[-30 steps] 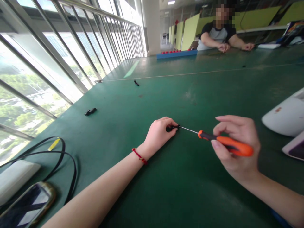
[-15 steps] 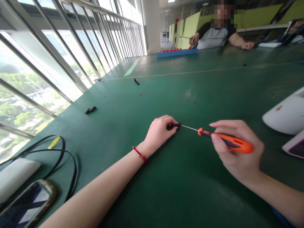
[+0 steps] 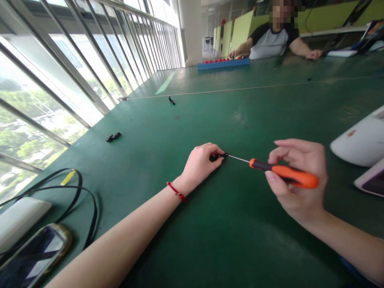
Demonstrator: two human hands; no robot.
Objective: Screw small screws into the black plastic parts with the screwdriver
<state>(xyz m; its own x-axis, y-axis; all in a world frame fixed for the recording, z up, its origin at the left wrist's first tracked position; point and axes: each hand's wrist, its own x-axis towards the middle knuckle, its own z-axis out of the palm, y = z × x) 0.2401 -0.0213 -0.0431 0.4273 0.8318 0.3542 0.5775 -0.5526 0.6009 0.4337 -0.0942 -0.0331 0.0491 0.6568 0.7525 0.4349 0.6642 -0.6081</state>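
Note:
My left hand (image 3: 202, 162), with a red cord at the wrist, rests on the green table (image 3: 186, 248) and pinches a small black part (image 3: 222, 155) between thumb and fingers. An orange and black screwdriver (image 3: 295, 176) lies between the thumb and fingers of my right hand (image 3: 303, 180). Its thin metal shaft points left, and the tip meets the right end of the black part. Whatever lies at the very tip is too small to make out.
Two small black pieces (image 3: 113, 137) (image 3: 171, 101) lie farther back. At the lower left are a phone (image 3: 39, 256), a white box (image 3: 24, 220) and a black cable (image 3: 96, 216). White objects (image 3: 360, 140) stand right. A person (image 3: 271, 42) sits behind a blue rack (image 3: 223, 65).
The fingers of my right hand have shifted around the handle, and the screwdriver has turned. My left hand keeps its pinch. Across the table, the person's hand has lowered to the blue rack.

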